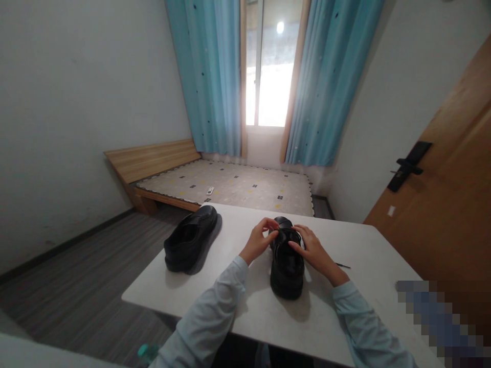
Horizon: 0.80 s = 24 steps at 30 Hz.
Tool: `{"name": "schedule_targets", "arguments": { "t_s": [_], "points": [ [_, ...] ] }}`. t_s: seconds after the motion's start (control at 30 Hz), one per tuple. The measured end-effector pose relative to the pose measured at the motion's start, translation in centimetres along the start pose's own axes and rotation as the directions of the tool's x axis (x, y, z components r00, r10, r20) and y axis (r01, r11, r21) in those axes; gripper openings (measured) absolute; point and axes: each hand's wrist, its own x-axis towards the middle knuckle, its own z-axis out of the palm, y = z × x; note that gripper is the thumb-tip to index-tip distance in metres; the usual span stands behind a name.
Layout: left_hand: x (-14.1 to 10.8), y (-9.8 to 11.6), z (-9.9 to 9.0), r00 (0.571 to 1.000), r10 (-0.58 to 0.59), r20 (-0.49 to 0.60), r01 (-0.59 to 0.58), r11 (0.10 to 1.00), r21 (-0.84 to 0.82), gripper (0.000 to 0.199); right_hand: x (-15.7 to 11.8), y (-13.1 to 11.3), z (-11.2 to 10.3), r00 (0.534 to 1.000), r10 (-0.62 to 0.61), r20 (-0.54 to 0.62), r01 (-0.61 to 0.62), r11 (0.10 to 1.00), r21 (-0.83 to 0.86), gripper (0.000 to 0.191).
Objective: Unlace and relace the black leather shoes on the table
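A black lace-up shoe point(287, 276) stands on the white table in front of me, heel toward me and toe pointing away. At its left side my left hand point(263, 236) is closed, thumb and fingertips pinched on what looks like a dark shoelace point(283, 234) over the front opening. My right hand point(311, 250) curls over the shoe's right side, its thumb and fingers closing at the lacing. The lace is hard to tell apart from the black upper. A second black shoe point(187, 240) rests apart to the left, untouched by either hand.
The white table point(368, 301) has a thin black strip point(343, 266) lying beyond my right forearm. A bed point(245, 184) with a white remote point(210, 190) is behind it. A wooden door point(441, 204) stands at right, and a green-capped bottle point(143, 351) is low at left.
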Motion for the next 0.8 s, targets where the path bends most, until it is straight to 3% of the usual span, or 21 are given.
{"name": "schedule_targets", "arguments": {
  "t_s": [0.23, 0.43, 0.63, 0.8],
  "points": [
    [0.2, -0.6, -0.1, 0.998, -0.041, -0.052, 0.051, 0.976, 0.21, 0.02, 0.0, -0.1, 0.0, 1.0, 0.0, -0.008, 0.0, 1.0, 0.02, 0.049],
    [0.2, -1.2, 0.0, 0.999, -0.041, -0.036, 0.051, 0.94, 0.337, 0.01, 0.0, 0.0, -0.1, 1.0, -0.004, 0.003, 0.004, 1.0, 0.019, 0.049],
    [0.3, -1.0, -0.1, 0.997, -0.046, -0.056, 0.061, 0.949, 0.311, 0.008, 0.0, -0.1, -0.2, 1.0, 0.007, 0.01, -0.008, 1.0, 0.019, 0.05],
    [0.4, -1.2, 0.0, 0.989, -0.118, -0.09, 0.129, 0.983, 0.13, 0.007, -0.1, -0.3, -0.3, 1.0, 0.013, -0.003, -0.013, 1.0, 0.021, 0.049]
  ]
}}
